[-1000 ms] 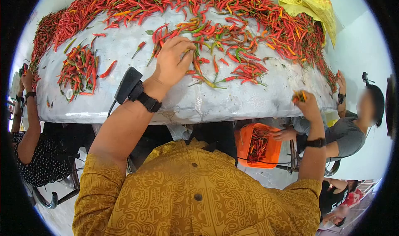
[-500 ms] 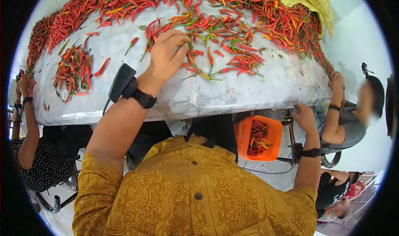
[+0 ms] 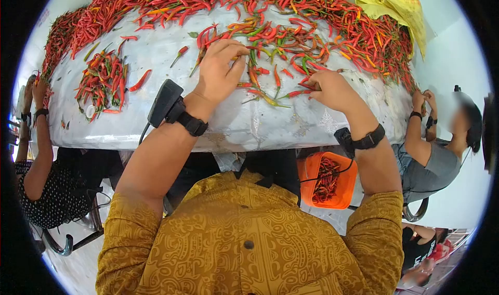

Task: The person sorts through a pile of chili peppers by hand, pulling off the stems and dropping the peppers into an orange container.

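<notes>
My left hand (image 3: 222,66) is over the loose chillies in the middle of the table, its thumb and forefinger closed around a chilli pepper (image 3: 235,61), mostly hidden by the fingers. To its right, my right hand (image 3: 332,89) reaches into the same scatter, fingers bent and pressed together at a red chilli pepper (image 3: 307,86). Red, green and yellowish chillies (image 3: 270,35) lie spread between and beyond both hands. A separate small heap of chillies (image 3: 101,79) sits on the left, with a single red chilli (image 3: 140,81) beside it.
A long bank of red chillies (image 3: 171,4) lines the far side of the table (image 3: 249,123). A yellow sack (image 3: 390,4) rests at the far right. Below the near edge stands an orange bin (image 3: 340,199) holding chillies. People sit at the left (image 3: 52,191) and right (image 3: 431,154) ends.
My right hand has moved from above the orange bin, up and over the table's edge, to the loose chillies. My left hand stays by the same chillies. The view has shifted slightly.
</notes>
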The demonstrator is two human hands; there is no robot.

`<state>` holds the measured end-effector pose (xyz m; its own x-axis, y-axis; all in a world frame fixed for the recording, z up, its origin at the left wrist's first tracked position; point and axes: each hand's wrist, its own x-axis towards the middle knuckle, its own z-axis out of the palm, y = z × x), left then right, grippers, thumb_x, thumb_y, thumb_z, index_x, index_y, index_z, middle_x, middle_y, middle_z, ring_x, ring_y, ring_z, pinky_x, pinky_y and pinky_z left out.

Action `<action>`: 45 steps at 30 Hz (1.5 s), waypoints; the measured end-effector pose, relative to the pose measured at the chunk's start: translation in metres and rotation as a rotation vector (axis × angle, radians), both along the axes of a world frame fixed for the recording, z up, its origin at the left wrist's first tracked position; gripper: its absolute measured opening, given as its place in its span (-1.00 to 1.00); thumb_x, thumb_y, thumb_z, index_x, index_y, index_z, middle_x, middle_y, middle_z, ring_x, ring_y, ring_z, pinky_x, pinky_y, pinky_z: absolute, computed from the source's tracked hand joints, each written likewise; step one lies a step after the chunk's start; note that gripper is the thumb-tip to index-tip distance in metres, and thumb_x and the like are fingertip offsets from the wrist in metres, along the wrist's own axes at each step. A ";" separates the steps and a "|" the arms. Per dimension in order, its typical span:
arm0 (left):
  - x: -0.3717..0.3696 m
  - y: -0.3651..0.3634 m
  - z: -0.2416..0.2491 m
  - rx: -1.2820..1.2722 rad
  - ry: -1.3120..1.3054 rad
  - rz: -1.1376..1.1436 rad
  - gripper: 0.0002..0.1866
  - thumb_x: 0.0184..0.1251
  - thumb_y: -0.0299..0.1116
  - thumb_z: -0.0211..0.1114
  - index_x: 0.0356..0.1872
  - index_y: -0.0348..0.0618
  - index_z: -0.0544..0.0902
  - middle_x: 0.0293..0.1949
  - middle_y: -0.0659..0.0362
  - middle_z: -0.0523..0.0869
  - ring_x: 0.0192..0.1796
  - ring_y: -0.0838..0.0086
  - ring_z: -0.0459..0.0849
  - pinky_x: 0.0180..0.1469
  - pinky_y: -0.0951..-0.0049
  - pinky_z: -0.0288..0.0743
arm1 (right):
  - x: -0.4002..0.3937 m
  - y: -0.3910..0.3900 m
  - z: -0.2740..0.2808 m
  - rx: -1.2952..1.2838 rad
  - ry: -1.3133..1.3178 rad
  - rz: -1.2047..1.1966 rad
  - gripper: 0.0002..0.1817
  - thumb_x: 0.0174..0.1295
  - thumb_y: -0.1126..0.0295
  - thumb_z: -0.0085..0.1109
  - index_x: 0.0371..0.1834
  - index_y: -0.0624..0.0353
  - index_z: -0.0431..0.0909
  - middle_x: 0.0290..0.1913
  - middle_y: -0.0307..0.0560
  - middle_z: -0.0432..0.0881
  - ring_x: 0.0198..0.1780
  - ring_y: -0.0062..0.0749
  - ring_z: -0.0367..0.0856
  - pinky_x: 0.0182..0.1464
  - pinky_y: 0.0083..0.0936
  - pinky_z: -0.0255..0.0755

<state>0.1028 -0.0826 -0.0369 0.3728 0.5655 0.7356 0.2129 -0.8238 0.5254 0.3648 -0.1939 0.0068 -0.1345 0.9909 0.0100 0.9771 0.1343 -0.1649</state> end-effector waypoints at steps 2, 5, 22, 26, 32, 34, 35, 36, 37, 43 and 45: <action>0.001 0.000 0.000 -0.012 -0.010 -0.002 -0.84 0.09 -0.51 0.21 -0.27 -0.20 0.63 -0.15 0.07 0.62 -0.02 0.19 0.55 0.06 0.30 0.39 | 0.001 0.006 0.007 -0.128 0.067 -0.037 -0.78 -0.15 0.40 0.33 -0.42 0.21 0.56 -0.38 0.03 0.57 -0.26 -0.10 0.57 -0.21 -0.27 0.43; 0.002 0.001 0.000 -0.040 -0.022 -0.032 -0.84 0.09 -0.52 0.21 -0.27 -0.20 0.64 -0.16 0.08 0.62 -0.03 0.20 0.56 0.05 0.31 0.40 | 0.001 0.010 0.013 -0.273 0.135 -0.078 -0.79 -0.18 0.45 0.32 -0.42 0.22 0.55 -0.42 0.03 0.58 -0.29 -0.11 0.57 -0.23 -0.28 0.42; 0.002 -0.002 0.007 -0.040 -0.008 -0.042 -0.83 0.09 -0.56 0.18 -0.26 -0.23 0.63 -0.17 0.06 0.61 -0.06 0.22 0.57 0.02 0.34 0.42 | 0.016 0.033 0.034 0.015 0.424 -0.125 -0.77 -0.02 0.46 0.10 -0.25 0.25 0.57 -0.36 0.03 0.60 -0.30 -0.29 0.59 -0.23 -0.42 0.43; 0.006 0.001 0.000 -0.070 -0.004 -0.060 -0.82 0.09 -0.56 0.17 -0.25 -0.24 0.62 -0.17 0.06 0.61 -0.07 0.21 0.57 0.01 0.35 0.42 | 0.010 0.068 0.032 0.122 0.336 0.054 -0.76 0.06 0.46 0.06 -0.19 0.24 0.55 -0.28 -0.10 0.56 -0.25 -0.43 0.54 -0.14 -0.45 0.41; 0.005 0.000 0.006 -0.054 -0.058 -0.059 -0.82 0.08 -0.60 0.15 -0.26 -0.28 0.61 -0.22 0.04 0.60 -0.12 0.22 0.59 -0.04 0.37 0.45 | -0.025 0.130 0.023 0.206 -0.138 0.089 -0.75 0.00 0.42 0.13 -0.21 0.18 0.61 -0.23 0.10 0.60 -0.10 -0.05 0.59 -0.07 -0.19 0.46; 0.006 0.002 0.003 -0.054 -0.085 -0.087 -0.81 0.06 -0.62 0.14 -0.26 -0.29 0.60 -0.24 0.04 0.60 -0.13 0.23 0.59 -0.06 0.38 0.45 | -0.027 0.146 0.006 0.162 -0.169 0.075 -0.76 -0.01 0.43 0.13 -0.23 0.17 0.61 -0.21 0.09 0.60 -0.11 -0.04 0.59 -0.06 -0.19 0.46; 0.006 0.003 0.003 -0.051 -0.083 -0.083 -0.81 0.06 -0.62 0.14 -0.26 -0.29 0.60 -0.24 0.04 0.60 -0.13 0.23 0.59 -0.06 0.38 0.45 | -0.027 0.153 -0.002 0.114 -0.202 0.055 -0.77 -0.02 0.44 0.13 -0.24 0.17 0.61 -0.20 0.08 0.60 -0.11 -0.04 0.59 -0.04 -0.18 0.47; 0.006 0.002 0.004 -0.052 -0.087 -0.109 -0.80 0.05 -0.63 0.13 -0.26 -0.29 0.60 -0.24 0.04 0.60 -0.14 0.23 0.59 -0.06 0.38 0.45 | -0.033 0.152 -0.002 0.060 -0.281 0.045 -0.75 -0.01 0.43 0.22 -0.20 0.15 0.61 -0.10 0.03 0.54 -0.05 -0.08 0.55 -0.03 -0.24 0.44; 0.006 0.001 0.006 -0.056 -0.093 -0.134 -0.79 0.04 -0.64 0.12 -0.27 -0.29 0.60 -0.25 0.04 0.59 -0.14 0.23 0.58 -0.06 0.37 0.44 | -0.033 0.156 -0.002 0.062 -0.280 0.048 -0.75 -0.01 0.43 0.22 -0.20 0.15 0.61 -0.10 0.03 0.54 -0.05 -0.08 0.55 -0.03 -0.24 0.44; 0.006 -0.004 0.006 -0.136 -0.052 -0.346 -0.79 -0.01 -0.58 0.14 -0.29 -0.25 0.59 -0.41 0.07 0.58 -0.38 0.29 0.58 -0.29 0.40 0.46 | -0.039 0.155 0.018 -0.135 -0.343 -0.023 -0.68 -0.12 0.43 0.28 -0.22 0.20 0.55 -0.23 0.08 0.60 -0.12 -0.03 0.57 -0.11 -0.22 0.45; 0.006 -0.006 0.007 -0.166 -0.030 -0.404 -0.79 -0.04 -0.53 0.15 -0.30 -0.18 0.58 -0.51 0.10 0.58 -0.48 0.27 0.59 -0.41 0.36 0.46 | -0.037 0.152 0.021 -0.145 -0.331 0.067 -0.67 -0.16 0.44 0.27 -0.24 0.19 0.54 -0.29 0.07 0.61 -0.16 -0.02 0.58 -0.16 -0.23 0.44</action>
<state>0.1090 -0.0886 -0.0297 0.5684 0.4896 0.6612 -0.1269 -0.7419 0.6584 0.3280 -0.0419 0.0273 -0.1717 0.9677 -0.1846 0.9705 0.1983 0.1372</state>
